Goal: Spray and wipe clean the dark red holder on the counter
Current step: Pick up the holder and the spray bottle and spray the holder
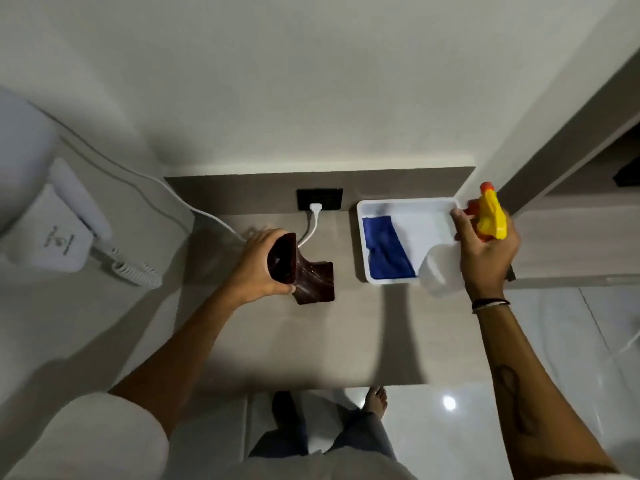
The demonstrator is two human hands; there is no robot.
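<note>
The dark red holder (304, 275) stands on the grey counter (311, 341), its flared base resting on the surface. My left hand (258, 265) grips its upper part and tilts the opening towards me. My right hand (485, 251) holds a white spray bottle (440, 271) with a yellow and orange trigger head (490, 216), raised over the near right corner of a white tray (408, 204). A blue cloth (384, 247) lies folded in the tray's left half.
A black wall socket (320, 199) with a white plug and cable sits behind the holder. A white wall-mounted hair dryer (59, 233) with a coiled cord hangs at the left. Below the counter's front edge are a glossy tiled floor and my bare feet.
</note>
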